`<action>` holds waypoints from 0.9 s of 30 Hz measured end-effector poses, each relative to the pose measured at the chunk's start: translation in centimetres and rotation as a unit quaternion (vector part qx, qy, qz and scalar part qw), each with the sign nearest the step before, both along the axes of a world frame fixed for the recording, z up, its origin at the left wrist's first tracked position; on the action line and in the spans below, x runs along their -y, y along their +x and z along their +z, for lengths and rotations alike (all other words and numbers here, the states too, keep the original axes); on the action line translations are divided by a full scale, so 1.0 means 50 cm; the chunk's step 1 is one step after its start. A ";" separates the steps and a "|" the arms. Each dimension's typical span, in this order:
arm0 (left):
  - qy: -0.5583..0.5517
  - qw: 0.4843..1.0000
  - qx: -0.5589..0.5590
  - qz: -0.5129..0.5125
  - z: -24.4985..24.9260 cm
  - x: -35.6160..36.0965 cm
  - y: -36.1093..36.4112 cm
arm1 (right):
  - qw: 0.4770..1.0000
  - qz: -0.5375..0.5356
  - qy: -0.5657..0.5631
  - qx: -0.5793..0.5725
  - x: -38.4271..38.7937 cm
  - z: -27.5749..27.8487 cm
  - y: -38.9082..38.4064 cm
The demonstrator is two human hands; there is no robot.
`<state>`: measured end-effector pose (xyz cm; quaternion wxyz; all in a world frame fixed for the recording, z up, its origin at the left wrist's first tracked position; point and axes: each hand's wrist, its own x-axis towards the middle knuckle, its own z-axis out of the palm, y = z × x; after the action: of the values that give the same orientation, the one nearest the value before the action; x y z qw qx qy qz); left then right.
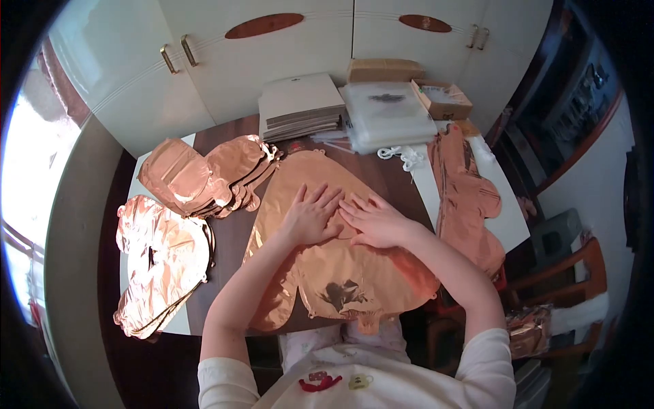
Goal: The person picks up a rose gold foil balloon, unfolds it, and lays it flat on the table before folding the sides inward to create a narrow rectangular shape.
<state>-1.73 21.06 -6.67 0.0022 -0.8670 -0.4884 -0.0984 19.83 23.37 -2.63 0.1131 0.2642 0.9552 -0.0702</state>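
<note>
**Pressing a shiny balloon flat**

Lying nearest is the balloon [340, 286], a rose-gold foil one on the dark table [231, 238], right in front of the person. Its near edge hangs a little over the table edge. The left hand [310, 217] and right hand [378, 221] rest on its middle, side by side and almost touching. Both are open and flat, palms down, fingers spread. They press on the foil and grip nothing.

I think the work is partway done. The foil by the hands looks smooth, but the near part looks bumpy and a bit puffy, so it seems to need more pressing. To the left lie a near pile [160, 266] and a far pile [197, 174] of the same foil shapes, and these look flat. A right pile [466, 198] lies across a white sheet. I cannot tell if it is done or waiting.

Farther back are a white string [405, 157], a stack of cards [300, 105], clear bags [388, 116] and a brown box [443, 99]. Behind them is a white cupboard [272, 54].

The arms cover part of the balloon, so its full shape is hard to make out. A dark mark near its edge may be print or a shadow.
</note>
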 end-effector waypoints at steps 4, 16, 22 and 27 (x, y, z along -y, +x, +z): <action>0.012 1.000 -0.006 0.003 -0.007 -0.003 0.000 | 0.999 0.008 -0.003 -0.035 0.056 -0.024 0.031; -0.002 1.000 -0.025 -0.003 0.011 0.007 0.003 | 0.994 -0.003 0.008 -0.113 0.161 -0.036 0.067; -0.059 0.994 0.001 -0.096 0.010 0.049 -0.009 | 0.994 -0.004 0.008 -0.113 0.160 -0.038 0.065; -0.035 0.994 -0.015 -0.102 0.014 0.098 -0.022 | 0.992 -0.009 0.020 -0.124 0.162 -0.038 0.065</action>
<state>-2.82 16.14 -5.99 -0.0305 -0.9132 -0.4006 -0.0677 23.10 15.29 -4.53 -0.0116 0.2638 0.9608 -0.0842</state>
